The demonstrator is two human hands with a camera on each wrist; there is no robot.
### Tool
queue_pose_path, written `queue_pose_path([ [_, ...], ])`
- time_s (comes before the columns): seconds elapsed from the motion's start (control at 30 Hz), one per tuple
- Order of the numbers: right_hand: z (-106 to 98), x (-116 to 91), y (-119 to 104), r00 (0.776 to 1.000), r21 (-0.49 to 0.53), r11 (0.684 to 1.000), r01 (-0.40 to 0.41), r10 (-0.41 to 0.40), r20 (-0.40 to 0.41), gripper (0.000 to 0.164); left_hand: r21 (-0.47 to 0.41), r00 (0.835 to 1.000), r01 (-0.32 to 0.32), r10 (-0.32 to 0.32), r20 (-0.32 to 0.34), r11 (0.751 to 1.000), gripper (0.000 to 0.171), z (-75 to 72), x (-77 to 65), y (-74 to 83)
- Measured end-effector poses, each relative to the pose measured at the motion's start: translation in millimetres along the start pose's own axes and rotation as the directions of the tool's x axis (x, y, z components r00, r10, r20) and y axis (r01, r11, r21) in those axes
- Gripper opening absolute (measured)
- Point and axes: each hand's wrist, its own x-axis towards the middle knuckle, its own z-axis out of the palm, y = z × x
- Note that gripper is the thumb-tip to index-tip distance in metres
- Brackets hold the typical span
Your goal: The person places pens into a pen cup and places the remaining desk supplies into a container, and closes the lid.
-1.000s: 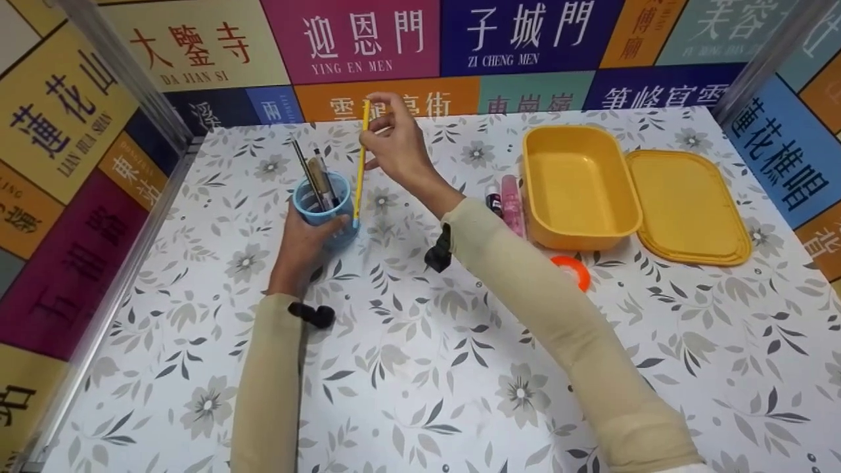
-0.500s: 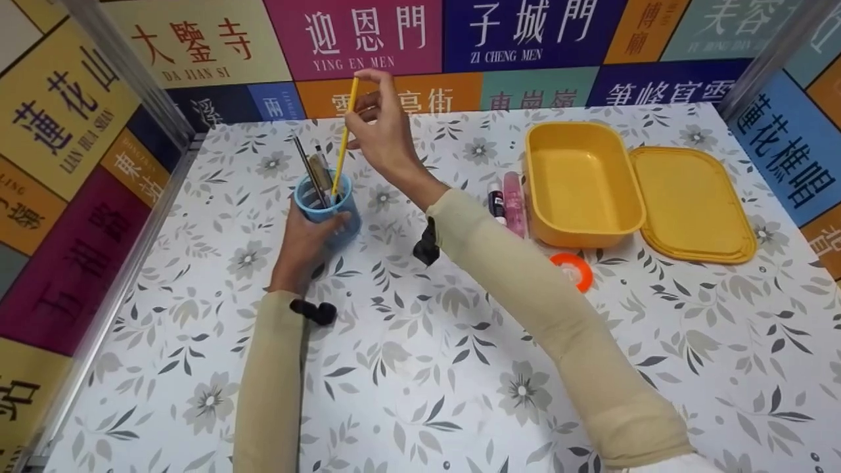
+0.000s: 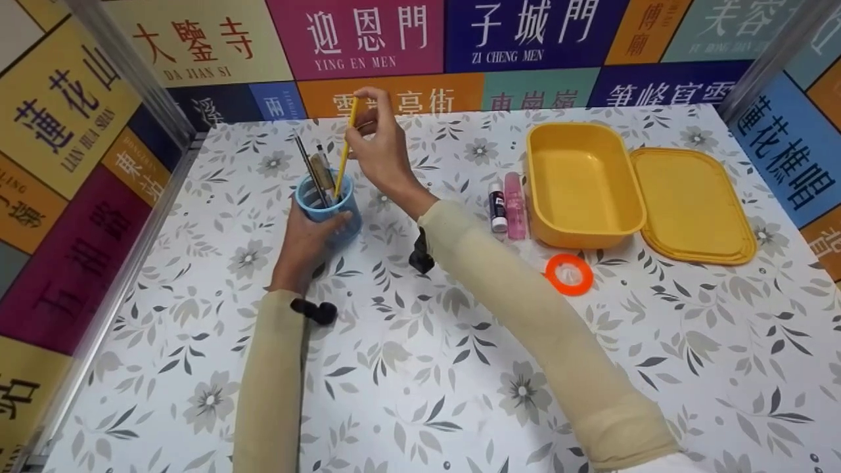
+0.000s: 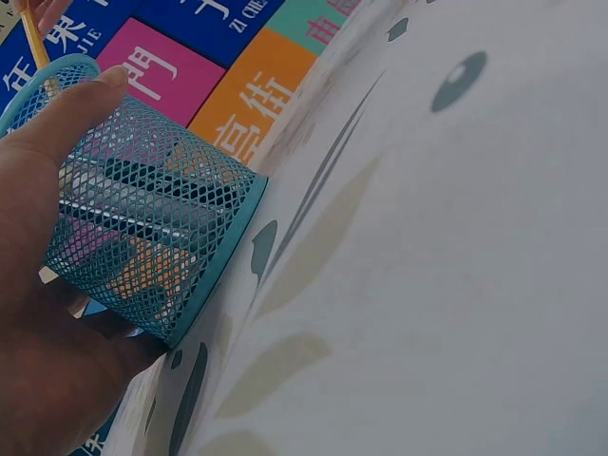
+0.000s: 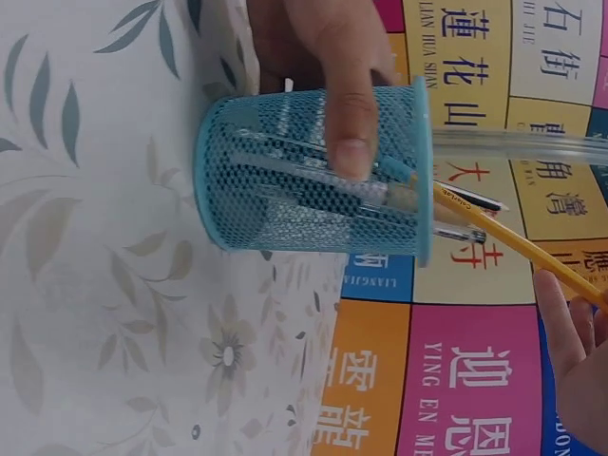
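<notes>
My left hand (image 3: 301,246) grips a light blue mesh pen cup (image 3: 347,230) that stands on the table, thumb across its near side. Several pens (image 3: 314,167) lean inside it. My right hand (image 3: 382,151) pinches a yellow pencil (image 3: 341,172) near its upper end, above and right of the cup. In the right wrist view, the pencil (image 4: 34,38) slants with its lower end inside the rim, as the left wrist view also catches it. That wrist view shows the mesh cup (image 4: 161,209) upright on the tabletop.
To the right stand a yellow box (image 3: 581,177) without its lid and, beside it, the yellow lid (image 3: 696,207) lying flat. A glue stick (image 3: 497,209) and a pink translucent tube (image 3: 516,207) lie left of the box. An orange ring (image 3: 569,274) lies in front.
The pencil has moved left from beside the cup to over it, and its lower end has gone down inside the rim. My left hand keeps its grip on the cup.
</notes>
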Motion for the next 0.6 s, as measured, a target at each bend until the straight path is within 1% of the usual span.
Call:
queue_pose_path([
  [0.2,6,-6,5,0.996,-0.009,0.997,-0.075,0.076,0.055,0.04,-0.018,1.0,0.011,-0.011,-0.001,1.0,0.104,1.8,1.3,1.1],
  [0.37,6,-9,11,0.993,-0.041,0.995,-0.091,0.094,0.066,0.036,-0.039,0.999,0.038,-0.037,0.013,0.999,0.104,1.9,0.8,5.3],
  [0.47,6,-11,15,0.994,-0.063,0.994,-0.087,0.091,0.062,0.036,-0.044,0.999,0.032,-0.032,0.022,0.998,0.103,1.4,-3.8,11.2],
  [0.6,6,-13,20,0.995,-0.085,0.994,-0.071,0.077,0.068,0.037,-0.037,1.0,0.008,-0.007,0.03,0.999,0.102,1.0,-14.5,21.3],
])
